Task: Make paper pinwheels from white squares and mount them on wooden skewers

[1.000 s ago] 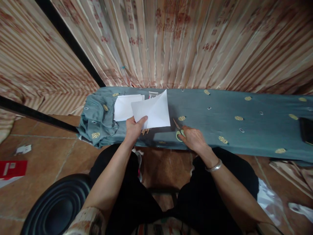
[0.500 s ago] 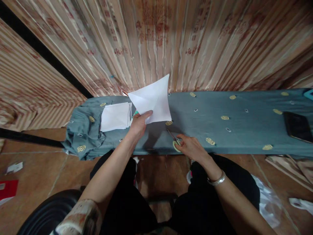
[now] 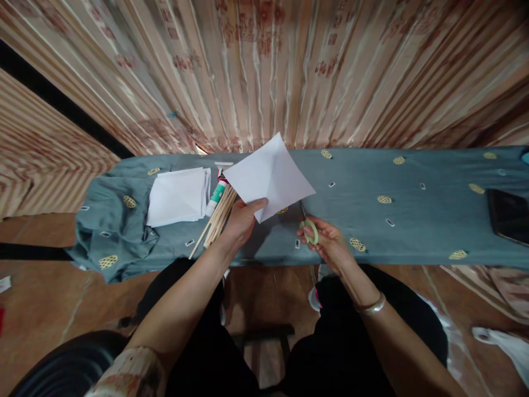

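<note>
A square sheet of white paper with a crease is pinched by its lower corner in my left hand, thumb on top. It is held above the cloth-covered table. My right hand grips a pair of scissors by the pale green handles, blades pointing away from me. The scissors are just below and right of the paper, apart from it. Left of my left hand lie a bundle of thin wooden sticks and a white and green glue stick. A stack of white paper lies further left.
A grey-green cloth with yellow pineapple prints covers the long narrow table. A black phone lies at its right end. Behind the table hangs a patterned curtain. A black round stool stands at lower left.
The paper has turned clockwise in my left hand, so a corner points away from me. My right hand has rotated the scissors. The sticks and glue stick have come into view.
</note>
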`<state>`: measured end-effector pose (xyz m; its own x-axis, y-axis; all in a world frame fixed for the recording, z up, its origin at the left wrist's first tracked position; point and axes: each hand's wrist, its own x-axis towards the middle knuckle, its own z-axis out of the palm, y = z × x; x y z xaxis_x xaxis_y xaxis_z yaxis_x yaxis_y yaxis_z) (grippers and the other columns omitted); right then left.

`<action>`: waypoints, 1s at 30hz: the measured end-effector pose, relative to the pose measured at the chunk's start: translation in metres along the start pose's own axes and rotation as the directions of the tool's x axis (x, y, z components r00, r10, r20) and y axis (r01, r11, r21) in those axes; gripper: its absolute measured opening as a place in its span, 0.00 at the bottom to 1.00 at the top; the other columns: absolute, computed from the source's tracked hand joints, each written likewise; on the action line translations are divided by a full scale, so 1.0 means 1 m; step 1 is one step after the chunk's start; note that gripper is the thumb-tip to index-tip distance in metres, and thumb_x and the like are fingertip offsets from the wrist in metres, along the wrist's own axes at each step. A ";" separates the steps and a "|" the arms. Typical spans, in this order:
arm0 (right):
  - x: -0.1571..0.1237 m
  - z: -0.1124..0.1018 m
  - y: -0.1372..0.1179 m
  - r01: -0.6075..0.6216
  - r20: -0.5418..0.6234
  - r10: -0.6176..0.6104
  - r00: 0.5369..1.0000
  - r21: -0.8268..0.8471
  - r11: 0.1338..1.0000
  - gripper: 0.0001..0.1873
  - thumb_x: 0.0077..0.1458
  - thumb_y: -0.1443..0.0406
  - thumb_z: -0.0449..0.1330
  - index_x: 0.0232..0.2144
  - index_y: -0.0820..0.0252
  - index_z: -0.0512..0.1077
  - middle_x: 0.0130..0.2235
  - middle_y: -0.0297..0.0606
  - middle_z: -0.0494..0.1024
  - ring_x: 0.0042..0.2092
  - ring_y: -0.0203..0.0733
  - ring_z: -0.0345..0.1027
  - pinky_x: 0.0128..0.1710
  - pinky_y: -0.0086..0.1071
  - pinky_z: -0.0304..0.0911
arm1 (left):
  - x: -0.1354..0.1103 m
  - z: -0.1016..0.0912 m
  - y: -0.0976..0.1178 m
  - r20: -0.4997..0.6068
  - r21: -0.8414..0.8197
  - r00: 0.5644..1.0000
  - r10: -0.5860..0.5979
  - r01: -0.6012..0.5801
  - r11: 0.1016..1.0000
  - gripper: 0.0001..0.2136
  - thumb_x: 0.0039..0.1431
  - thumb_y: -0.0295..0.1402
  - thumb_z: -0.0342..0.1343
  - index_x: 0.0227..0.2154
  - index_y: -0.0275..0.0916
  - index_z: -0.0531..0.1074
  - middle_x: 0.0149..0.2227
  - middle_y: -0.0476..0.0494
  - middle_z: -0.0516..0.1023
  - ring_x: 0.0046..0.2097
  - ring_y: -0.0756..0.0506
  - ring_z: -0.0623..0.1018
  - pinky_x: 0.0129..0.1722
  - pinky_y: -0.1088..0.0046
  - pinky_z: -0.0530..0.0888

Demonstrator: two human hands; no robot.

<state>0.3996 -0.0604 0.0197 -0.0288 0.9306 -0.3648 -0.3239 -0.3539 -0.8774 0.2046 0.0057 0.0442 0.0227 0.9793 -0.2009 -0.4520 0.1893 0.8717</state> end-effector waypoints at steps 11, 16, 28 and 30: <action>0.027 0.043 -0.011 0.191 -0.138 -0.181 0.974 0.068 0.979 0.25 0.31 0.58 0.75 0.31 0.55 0.69 0.27 0.26 0.73 0.26 0.32 0.65 0.23 0.27 0.61 | -0.006 0.016 -0.024 -0.029 0.126 1.000 0.004 -0.001 0.992 0.14 0.37 0.33 0.68 0.30 0.34 0.77 0.31 0.44 0.82 0.33 0.43 0.79 0.37 0.66 0.75; 0.035 0.045 -0.009 0.187 -0.182 -0.166 0.969 0.105 0.977 0.21 0.31 0.61 0.75 0.28 0.57 0.70 0.25 0.25 0.71 0.24 0.29 0.61 0.19 0.25 0.56 | -0.009 0.014 -0.019 0.013 0.105 1.000 0.020 -0.022 0.994 0.17 0.37 0.33 0.69 0.34 0.34 0.77 0.38 0.40 0.82 0.38 0.41 0.80 0.41 0.65 0.76; 0.005 0.042 -0.006 0.032 0.109 -0.024 0.994 -0.072 0.997 0.29 0.39 0.45 0.70 0.36 0.59 0.73 0.27 0.34 0.78 0.25 0.32 0.68 0.19 0.24 0.57 | 0.007 -0.015 0.013 -0.186 0.302 0.949 0.253 -0.190 0.934 0.19 0.44 0.37 0.69 0.40 0.36 0.74 0.39 0.40 0.80 0.45 0.38 0.79 0.42 0.66 0.77; -0.004 0.040 0.001 0.021 0.195 0.004 0.981 -0.126 0.992 0.30 0.41 0.44 0.68 0.37 0.59 0.73 0.28 0.35 0.79 0.26 0.33 0.69 0.20 0.25 0.58 | 0.011 -0.019 0.021 -0.218 0.314 0.932 0.288 -0.213 0.925 0.18 0.44 0.35 0.68 0.38 0.36 0.73 0.37 0.41 0.79 0.42 0.39 0.79 0.41 0.66 0.77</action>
<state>0.3616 -0.0609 0.0323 -0.2138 0.9296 -0.3003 -0.2030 -0.3430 -0.9171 0.1782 0.0191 0.0513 -0.3039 0.9521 -0.0334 -0.1432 -0.0110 0.9896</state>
